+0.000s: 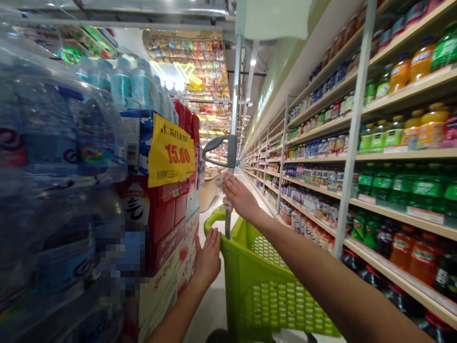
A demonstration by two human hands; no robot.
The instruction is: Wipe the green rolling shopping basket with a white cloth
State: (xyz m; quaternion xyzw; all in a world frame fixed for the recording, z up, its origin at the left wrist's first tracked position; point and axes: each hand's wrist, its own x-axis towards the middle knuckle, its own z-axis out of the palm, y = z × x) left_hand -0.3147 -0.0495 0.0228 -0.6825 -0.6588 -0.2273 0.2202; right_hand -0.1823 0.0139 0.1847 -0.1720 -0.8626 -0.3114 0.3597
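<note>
A lime green plastic shopping basket [250,276] on wheels stands in the aisle in front of me, with a grey pull handle [222,147] raised on a metal pole [227,219]. My right hand [240,196] is closed around a crumpled whitish cloth [222,183] pressed against the pole just below the handle. My left hand [207,259] rests with fingers stretched out on the basket's near left rim, next to the stacked cartons.
On the left stand shrink-wrapped packs of water bottles [53,157] and red drink cartons [167,224] with a yellow 15.00 price sign [171,157]. Long shelves of bottled drinks [392,143] line the right. The aisle floor [250,183] runs ahead between them.
</note>
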